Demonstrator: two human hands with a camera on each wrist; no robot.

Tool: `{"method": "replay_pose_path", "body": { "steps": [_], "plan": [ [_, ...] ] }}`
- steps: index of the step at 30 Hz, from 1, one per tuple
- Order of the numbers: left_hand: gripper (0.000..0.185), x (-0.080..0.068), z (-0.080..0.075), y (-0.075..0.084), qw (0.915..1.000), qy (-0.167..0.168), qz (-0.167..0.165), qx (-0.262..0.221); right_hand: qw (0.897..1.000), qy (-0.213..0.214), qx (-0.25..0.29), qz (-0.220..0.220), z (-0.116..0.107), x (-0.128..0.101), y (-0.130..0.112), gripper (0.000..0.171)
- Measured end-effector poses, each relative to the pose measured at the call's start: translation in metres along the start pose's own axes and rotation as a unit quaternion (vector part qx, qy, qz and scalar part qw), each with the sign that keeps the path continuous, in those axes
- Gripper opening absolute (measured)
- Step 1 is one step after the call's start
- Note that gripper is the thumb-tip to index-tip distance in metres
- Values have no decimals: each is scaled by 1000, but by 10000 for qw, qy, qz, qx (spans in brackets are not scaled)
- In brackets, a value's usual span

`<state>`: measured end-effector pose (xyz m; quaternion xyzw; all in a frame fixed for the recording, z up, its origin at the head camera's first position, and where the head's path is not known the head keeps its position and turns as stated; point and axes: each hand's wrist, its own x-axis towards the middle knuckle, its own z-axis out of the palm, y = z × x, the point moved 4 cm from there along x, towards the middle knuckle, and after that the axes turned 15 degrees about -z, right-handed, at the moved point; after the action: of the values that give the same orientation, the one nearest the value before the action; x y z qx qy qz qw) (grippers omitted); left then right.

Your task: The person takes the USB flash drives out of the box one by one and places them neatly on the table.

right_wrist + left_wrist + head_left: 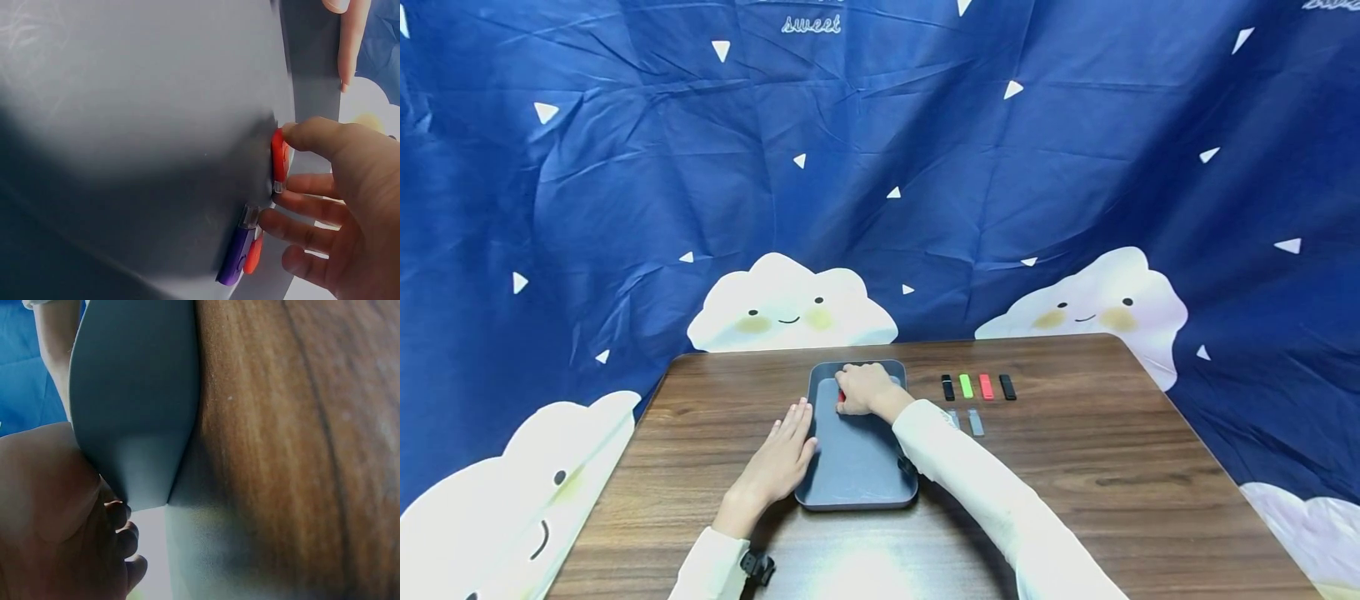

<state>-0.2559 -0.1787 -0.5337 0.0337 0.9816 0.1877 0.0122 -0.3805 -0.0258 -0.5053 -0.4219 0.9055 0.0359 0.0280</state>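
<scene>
On the brown tabletop (700, 433), a dark gray tray (853, 479) lies between the two arms, the right arm (1000, 504) stretching diagonally over its right wall. The left hand (775, 458) rests flat-fingered against the tray's left side, fingers nearly together, while the right hand (867, 390) dips inside, thumb and fingertips pinching a red stick (279, 159). That stick sits near the far left corner, a purple stick (232, 257) just beside the right hand's fingers.

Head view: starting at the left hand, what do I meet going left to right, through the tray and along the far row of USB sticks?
Left hand, gray tray, black USB stick, green USB stick, red USB stick, second black USB stick.
</scene>
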Motion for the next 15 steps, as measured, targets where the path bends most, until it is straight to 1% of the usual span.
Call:
{"method": "replay_pose_path", "body": {
  "steps": [3, 10, 15],
  "plan": [
    [62, 0, 0, 0, 10000, 52, 28, -21, 10000, -13, 25, -18, 1, 0, 1, 54],
    [63, 0, 1, 0, 10000, -2, -4, -37, 9999, -38, 90, -92, 4, 1, 3, 56],
    [62, -1, 3, 0, 10000, 32, -8, -63, 9999, -89, 92, -113, 7, 2, 4, 58]
  ]
}}
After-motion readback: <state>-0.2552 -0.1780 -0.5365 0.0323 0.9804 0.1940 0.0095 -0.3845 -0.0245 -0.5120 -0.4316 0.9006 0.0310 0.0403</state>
